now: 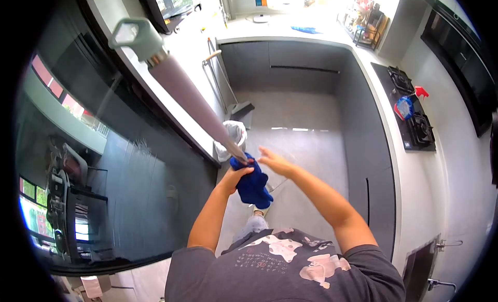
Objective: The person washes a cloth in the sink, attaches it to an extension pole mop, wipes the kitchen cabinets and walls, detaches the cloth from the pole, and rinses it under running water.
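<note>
A mop with a thick mauve handle (189, 97) and a grey-green loop grip slants up to the upper left. The handle narrows to a metal rod, which meets a bunched dark-blue cloth head (252, 185). My left hand (240, 176) is closed around the blue cloth by the rod's lower end, thumb on top. Just right of the rod, my right hand (275, 162) is held up with its fingers apart, holding nothing. The cloth hangs above my shoe (259, 210) and hides part of the floor below.
A lined trash bin (231, 138) stands on the left, near a dustpan (241, 113). Grey cabinets (363, 120) run along the back and right. On the right counter, a red-and-blue spray bottle (405, 107) lies on the gas stove (418, 126). A dark glass panel (135, 182) borders the left.
</note>
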Action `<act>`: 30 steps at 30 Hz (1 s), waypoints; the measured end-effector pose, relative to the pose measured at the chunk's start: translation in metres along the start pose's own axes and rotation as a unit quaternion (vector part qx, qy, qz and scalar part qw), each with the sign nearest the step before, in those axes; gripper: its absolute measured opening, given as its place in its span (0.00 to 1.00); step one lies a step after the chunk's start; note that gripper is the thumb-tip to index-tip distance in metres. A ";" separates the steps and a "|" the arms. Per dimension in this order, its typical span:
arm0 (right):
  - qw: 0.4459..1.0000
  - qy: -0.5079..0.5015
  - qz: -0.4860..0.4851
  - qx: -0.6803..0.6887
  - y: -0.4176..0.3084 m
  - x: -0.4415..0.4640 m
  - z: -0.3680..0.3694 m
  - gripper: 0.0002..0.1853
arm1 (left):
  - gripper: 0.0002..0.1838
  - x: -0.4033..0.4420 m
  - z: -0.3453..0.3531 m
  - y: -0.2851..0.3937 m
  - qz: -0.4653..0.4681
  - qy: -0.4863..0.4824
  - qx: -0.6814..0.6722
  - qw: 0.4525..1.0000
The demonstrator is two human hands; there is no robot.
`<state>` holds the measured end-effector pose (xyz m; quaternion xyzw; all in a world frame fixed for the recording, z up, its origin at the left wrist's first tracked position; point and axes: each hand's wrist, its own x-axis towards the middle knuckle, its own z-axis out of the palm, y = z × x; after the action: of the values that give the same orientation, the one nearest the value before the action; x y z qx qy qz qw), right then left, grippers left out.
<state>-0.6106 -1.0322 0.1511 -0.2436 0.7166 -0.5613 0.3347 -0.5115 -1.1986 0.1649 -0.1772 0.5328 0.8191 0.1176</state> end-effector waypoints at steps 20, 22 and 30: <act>0.996 0.008 0.067 0.054 -0.166 0.247 0.056 0.14 | 0.27 0.060 -0.171 0.182 0.092 0.026 -0.109 0.989; 0.986 -0.057 0.055 0.144 -0.195 0.256 0.051 0.14 | 0.26 0.047 -0.164 0.214 0.171 0.002 -0.198 0.965; 0.882 -0.297 0.022 0.366 -0.275 0.276 0.029 0.21 | 0.21 0.028 -0.161 0.310 0.263 0.144 -0.139 0.944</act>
<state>-0.7774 -1.3196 0.3561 -0.2433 0.3325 -0.6771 0.6098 -0.6291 -1.4709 0.3515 -0.1616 0.4525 0.8524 -0.2061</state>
